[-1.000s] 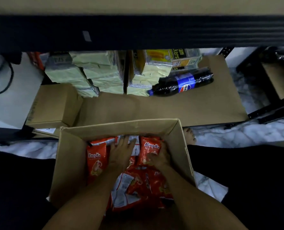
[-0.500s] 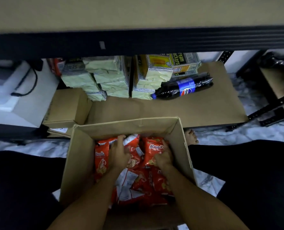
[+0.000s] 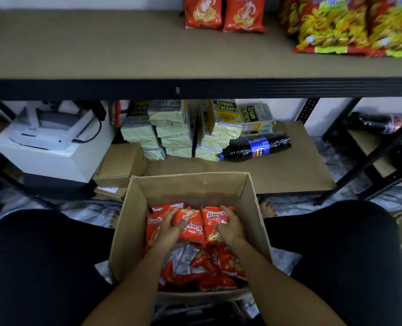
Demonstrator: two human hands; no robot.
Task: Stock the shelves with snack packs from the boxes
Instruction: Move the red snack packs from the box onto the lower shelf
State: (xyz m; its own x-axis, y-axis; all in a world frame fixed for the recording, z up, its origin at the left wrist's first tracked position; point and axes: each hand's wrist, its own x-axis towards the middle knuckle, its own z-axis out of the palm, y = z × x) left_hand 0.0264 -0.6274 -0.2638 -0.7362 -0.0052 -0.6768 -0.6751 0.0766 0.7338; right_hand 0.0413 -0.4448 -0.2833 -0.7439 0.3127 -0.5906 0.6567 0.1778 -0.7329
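Note:
An open cardboard box (image 3: 134, 222) sits between my knees, holding several red snack packs (image 3: 204, 267). My left hand (image 3: 170, 229) grips an upright red pack (image 3: 191, 228) at the box's middle. My right hand (image 3: 230, 228) grips another red pack (image 3: 213, 220) just to the right of it. Both packs stand raised above the loose pile. On the upper shelf board (image 3: 101, 48), two red snack packs (image 3: 223, 14) stand at the back, with larger yellow-red bags (image 3: 350, 24) to their right.
The lower shelf (image 3: 277, 170) carries stacked cream cracker packs (image 3: 171, 135) and a lying Pepsi bottle (image 3: 256, 148). A closed carton (image 3: 120, 165) and a white machine (image 3: 51, 142) sit at the left. A black shelf rail (image 3: 195, 89) crosses in front.
My head has tilted up, bringing the upper shelf into view. Both hands have closed around red packs and lifted them a little out of the pile.

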